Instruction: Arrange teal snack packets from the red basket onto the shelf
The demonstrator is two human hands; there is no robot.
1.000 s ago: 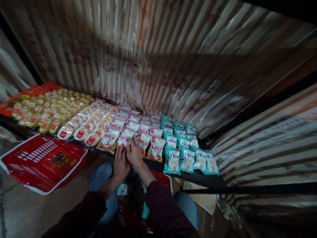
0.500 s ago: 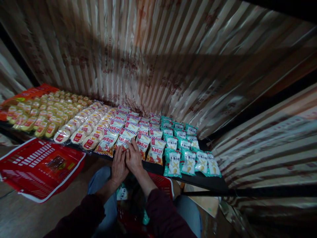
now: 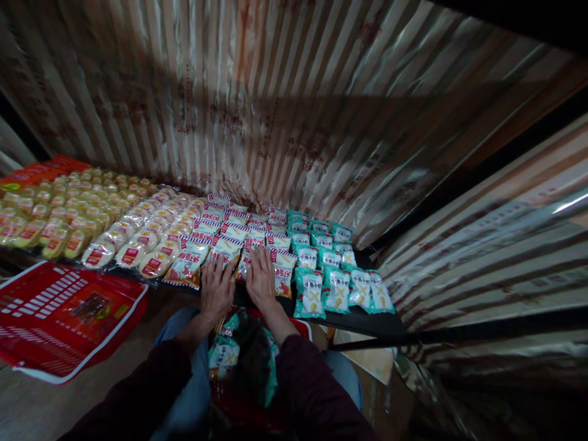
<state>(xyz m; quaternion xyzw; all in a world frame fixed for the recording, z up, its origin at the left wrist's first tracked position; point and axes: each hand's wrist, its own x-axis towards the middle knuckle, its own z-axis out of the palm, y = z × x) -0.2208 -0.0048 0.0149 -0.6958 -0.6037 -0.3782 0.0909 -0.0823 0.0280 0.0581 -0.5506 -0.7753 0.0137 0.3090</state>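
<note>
Both hands were observed at the front row of red-and-white snack packets (image 3: 187, 260), which lay on a black shelf (image 3: 362, 323) between round white packs (image 3: 154, 262) and teal packets (image 3: 310, 294). The left hand (image 3: 217, 291) rested over the near end of the second packet (image 3: 226, 247) from the left, fingers extended and slightly spread. The right hand (image 3: 261, 277) lay in like manner over the third packet (image 3: 244, 261), beside the fourth packet (image 3: 285, 268). The hands were apart from each other; whether either thumb pinched a packet could not be determined. In the inspector's judgement, sound handling called for flat fingers and light, even pressure, keeping the near ends in line without crushing the contents or pushing into the row behind. The packets' long axis ran roughly from the shelf's front edge toward the striped wall covering (image 3: 220, 92); the stripe-bordered ends pointed to that covering, the near ends to the person. The leftmost packet slanted, far end rightward; the fourth sat closer to square.
</note>
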